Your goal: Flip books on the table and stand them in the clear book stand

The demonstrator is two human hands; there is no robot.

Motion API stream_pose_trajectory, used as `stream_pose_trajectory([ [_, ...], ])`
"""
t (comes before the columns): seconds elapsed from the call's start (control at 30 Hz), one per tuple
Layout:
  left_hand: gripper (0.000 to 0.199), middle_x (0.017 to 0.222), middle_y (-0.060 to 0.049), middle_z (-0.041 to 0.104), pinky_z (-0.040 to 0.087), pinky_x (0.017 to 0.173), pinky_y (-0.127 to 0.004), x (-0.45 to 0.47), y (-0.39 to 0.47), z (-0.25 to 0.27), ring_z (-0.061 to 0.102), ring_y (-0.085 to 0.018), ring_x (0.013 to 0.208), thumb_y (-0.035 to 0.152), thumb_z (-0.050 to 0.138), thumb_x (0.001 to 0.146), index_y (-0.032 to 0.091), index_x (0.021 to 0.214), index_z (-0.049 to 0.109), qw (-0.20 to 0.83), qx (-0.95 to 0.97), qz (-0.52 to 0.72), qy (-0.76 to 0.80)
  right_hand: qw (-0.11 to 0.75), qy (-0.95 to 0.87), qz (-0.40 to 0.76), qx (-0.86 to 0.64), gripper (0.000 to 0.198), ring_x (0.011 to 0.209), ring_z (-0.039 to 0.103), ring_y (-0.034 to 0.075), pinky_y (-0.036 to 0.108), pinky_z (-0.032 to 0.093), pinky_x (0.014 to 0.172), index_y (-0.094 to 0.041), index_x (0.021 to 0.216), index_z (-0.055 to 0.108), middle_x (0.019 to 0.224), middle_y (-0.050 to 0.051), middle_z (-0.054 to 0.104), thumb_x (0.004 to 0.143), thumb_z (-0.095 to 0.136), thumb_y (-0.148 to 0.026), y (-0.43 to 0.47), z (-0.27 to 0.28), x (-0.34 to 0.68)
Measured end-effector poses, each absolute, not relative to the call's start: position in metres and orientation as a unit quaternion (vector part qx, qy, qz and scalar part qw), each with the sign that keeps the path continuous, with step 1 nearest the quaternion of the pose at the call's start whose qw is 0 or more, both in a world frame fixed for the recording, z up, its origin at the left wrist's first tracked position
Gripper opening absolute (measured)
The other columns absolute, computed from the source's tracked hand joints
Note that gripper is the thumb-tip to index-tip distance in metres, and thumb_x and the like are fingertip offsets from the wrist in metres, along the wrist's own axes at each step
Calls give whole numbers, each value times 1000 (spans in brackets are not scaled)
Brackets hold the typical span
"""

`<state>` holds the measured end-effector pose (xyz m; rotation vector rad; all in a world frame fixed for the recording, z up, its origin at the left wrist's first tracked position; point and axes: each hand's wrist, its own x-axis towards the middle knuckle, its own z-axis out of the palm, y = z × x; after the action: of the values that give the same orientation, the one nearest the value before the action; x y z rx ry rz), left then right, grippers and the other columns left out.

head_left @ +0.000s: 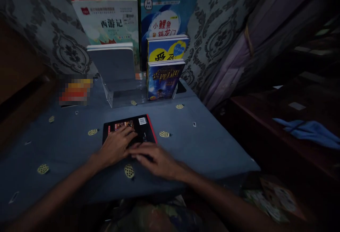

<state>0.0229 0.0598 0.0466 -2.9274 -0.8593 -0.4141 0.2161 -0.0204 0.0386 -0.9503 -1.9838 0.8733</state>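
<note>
A black book point(136, 125) with a red spine edge and a white barcode lies flat on the cloth-covered table point(180, 133). My left hand point(118, 145) rests on its near left part, fingers stretched over the cover. From the right, my right hand point(156, 159) reaches to the book's near edge, its fingers extended and meeting the left hand. Neither hand grips anything that I can make out. The book's near edge is partly hidden by both hands.
Behind the book, a clear stand point(127, 97) bears several upright books, among them a blue one point(163, 83) and a grey-backed one point(115, 65). A blurred-out item point(75, 92) lies at the left. Blue cloth point(305, 131) lies on a dark surface at the right.
</note>
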Motion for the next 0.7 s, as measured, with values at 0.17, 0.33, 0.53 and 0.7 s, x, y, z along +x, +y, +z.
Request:
stream_pose_trajectory([
  [0.17, 44, 123, -11, 63, 52, 93, -44, 32, 46, 40, 58, -28, 114, 49, 52, 96, 16, 124, 57, 58, -959, -104, -257, 489, -635, 349, -486, 30, 76, 71, 16, 32, 56, 76, -21, 116, 68, 80, 2, 76, 98, 47, -32, -9, 38, 249],
  [0.33, 37, 116, -14, 68, 55, 90, -40, 37, 44, 33, 62, -28, 113, 38, 44, 101, 11, 117, 63, 117, -960, -106, -230, 509, -610, 305, -525, 30, 82, 70, 19, 34, 56, 76, -20, 114, 68, 84, 4, 77, 97, 49, -35, -3, 36, 264],
  [0.53, 31, 108, -13, 72, 57, 87, -38, 39, 42, 39, 67, -26, 107, 27, 44, 102, 8, 111, 66, 143, -962, -119, -199, 512, -631, 289, -506, 29, 86, 71, 19, 35, 56, 80, -20, 115, 68, 89, 5, 76, 98, 48, -33, -3, 31, 266],
  [0.7, 28, 108, -14, 72, 57, 88, -39, 38, 43, 38, 67, -26, 107, 24, 46, 101, 8, 111, 66, 114, -965, -125, -200, 504, -665, 262, -484, 28, 87, 71, 17, 33, 55, 82, -21, 117, 67, 91, 4, 75, 98, 47, -27, -7, 27, 265],
])
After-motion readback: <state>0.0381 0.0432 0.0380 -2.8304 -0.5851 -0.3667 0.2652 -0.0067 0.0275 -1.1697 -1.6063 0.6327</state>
